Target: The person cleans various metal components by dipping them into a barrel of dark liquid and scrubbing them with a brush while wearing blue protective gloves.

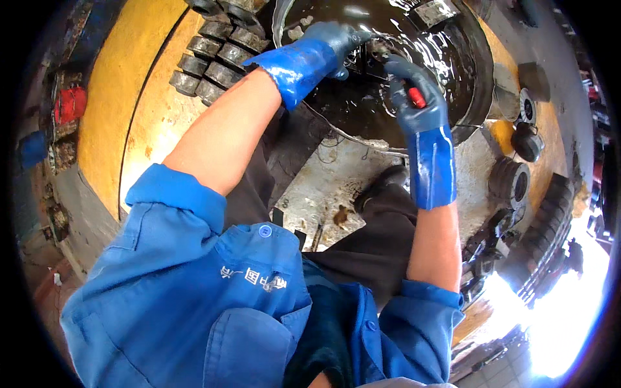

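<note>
Both my hands wear long blue rubber gloves and reach over a round basin point(482, 77) of dark, shiny liquid. At the basin's near left, my left hand point(330, 45) has its fingers and thumb around the edge of a dark, wet metal part point(378, 48). Much of that part blends into the liquid, so its shape is unclear. To the right, my right hand point(417, 94) is closed around a tool with a red handle point(416, 97). The red end sticks out of the fist; the tool's working end is hidden by the glove and points toward the part.
Stacked dark metal blocks point(220, 61) stand left of the basin on a yellow surface point(162, 103). Another block point(435, 11) rests at the basin's far rim. Ring-shaped parts point(511, 181) and rows of dark parts point(550, 207) lie at the right. My legs are below the basin.
</note>
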`<action>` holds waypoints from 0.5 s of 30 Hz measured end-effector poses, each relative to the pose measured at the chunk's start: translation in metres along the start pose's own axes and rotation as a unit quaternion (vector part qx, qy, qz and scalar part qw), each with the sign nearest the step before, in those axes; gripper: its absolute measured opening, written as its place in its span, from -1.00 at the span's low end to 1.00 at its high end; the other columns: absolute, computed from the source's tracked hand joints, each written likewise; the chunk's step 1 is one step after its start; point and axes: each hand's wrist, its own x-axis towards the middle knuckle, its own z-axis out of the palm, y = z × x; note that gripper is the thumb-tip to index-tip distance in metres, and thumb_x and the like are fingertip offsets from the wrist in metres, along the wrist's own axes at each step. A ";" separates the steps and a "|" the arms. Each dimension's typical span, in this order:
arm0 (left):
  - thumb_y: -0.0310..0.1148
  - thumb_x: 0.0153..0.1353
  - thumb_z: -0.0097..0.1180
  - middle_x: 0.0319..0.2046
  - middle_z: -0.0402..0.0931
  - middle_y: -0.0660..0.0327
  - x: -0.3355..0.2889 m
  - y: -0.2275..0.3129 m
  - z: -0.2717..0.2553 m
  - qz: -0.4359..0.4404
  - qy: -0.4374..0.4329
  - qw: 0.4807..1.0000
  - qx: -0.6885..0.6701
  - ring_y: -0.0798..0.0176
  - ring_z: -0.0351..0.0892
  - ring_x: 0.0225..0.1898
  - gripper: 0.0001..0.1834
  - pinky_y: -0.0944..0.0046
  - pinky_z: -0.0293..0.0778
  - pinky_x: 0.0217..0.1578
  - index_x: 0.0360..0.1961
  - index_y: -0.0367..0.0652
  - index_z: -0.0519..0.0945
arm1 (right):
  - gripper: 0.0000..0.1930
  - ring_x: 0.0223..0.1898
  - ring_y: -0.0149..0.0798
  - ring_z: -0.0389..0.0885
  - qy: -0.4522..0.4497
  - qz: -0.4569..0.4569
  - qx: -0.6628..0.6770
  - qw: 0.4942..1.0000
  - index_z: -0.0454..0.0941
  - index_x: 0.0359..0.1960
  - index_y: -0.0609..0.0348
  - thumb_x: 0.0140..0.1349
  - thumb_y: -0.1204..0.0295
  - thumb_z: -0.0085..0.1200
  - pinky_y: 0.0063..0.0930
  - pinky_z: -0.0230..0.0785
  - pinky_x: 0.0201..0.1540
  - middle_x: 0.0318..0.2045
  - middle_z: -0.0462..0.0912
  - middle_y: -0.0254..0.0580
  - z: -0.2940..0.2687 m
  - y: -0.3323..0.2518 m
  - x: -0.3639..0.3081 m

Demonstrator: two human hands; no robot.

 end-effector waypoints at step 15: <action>-0.31 -0.26 0.56 0.11 0.61 0.13 0.006 -0.004 0.005 0.013 0.001 1.000 0.013 -0.08 0.62 0.09 0.05 0.00 0.53 0.13 0.38 0.27 0.39 | -0.68 0.11 -0.12 0.68 -0.034 0.005 -0.035 0.999 0.68 -0.13 0.17 0.13 0.79 0.12 -0.34 0.49 0.18 0.04 0.71 -0.02 -0.005 0.012 -0.006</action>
